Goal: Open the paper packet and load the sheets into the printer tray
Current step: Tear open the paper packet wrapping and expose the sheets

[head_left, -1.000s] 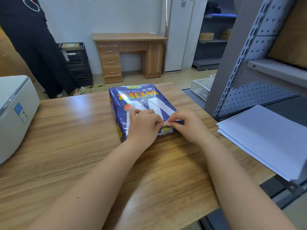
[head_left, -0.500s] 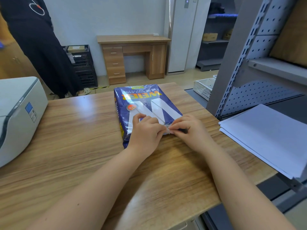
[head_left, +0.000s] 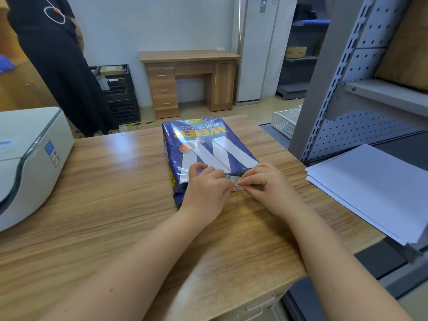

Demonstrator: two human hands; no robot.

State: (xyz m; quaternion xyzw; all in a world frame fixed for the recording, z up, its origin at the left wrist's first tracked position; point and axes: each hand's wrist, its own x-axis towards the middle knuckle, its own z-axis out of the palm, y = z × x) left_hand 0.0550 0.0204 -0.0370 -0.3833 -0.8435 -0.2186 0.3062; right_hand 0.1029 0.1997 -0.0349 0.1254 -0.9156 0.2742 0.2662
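Note:
A blue paper packet (head_left: 203,144) with a large white W and yellow lettering lies flat on the wooden table (head_left: 111,205), its far end pointing away from me. My left hand (head_left: 206,191) rests on the packet's near end, fingers curled over the wrapper. My right hand (head_left: 266,184) pinches the crumpled wrapper flap at the near right corner, fingertips meeting those of the left hand. The white printer (head_left: 30,158) sits at the table's left edge; its tray is not visible.
A stack of loose white sheets (head_left: 375,188) lies on a shelf to the right, beside a grey perforated metal rack (head_left: 342,89). A person in black (head_left: 58,66) stands at the back left. A wooden desk (head_left: 190,82) stands behind.
The camera has shifted slightly, bringing more of the printer into view. Both hands stay at the packet's near end, with the wrapper flap there more crumpled between the fingertips.

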